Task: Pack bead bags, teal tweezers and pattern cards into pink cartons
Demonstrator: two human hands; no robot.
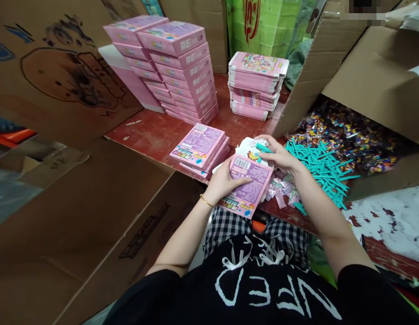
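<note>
My left hand point(221, 184) grips a pink and purple cardboard box point(252, 183), its thumb lying across the printed back with the barcode. The far end of the box is open. A white printed sheet or bag point(247, 147) with a colourful picture shows at that opening. Between the thumb and fingers of my right hand point(280, 153) is a teal plastic stick point(263, 148), held right by the opening. Beside my right forearm lies a heap of similar teal sticks point(318, 167). Small pinkish packets point(280, 194) are scattered under and beside the box.
A short stack of boxes point(197, 142) sits left of my hands. Tall stacks of filled-out boxes point(192, 72) and flat cartons point(257, 85) stand farther back on the red table point(141, 137). Bags of colourful pieces point(331, 131) lie in a large carton at right. Cardboard point(60, 67) walls the left.
</note>
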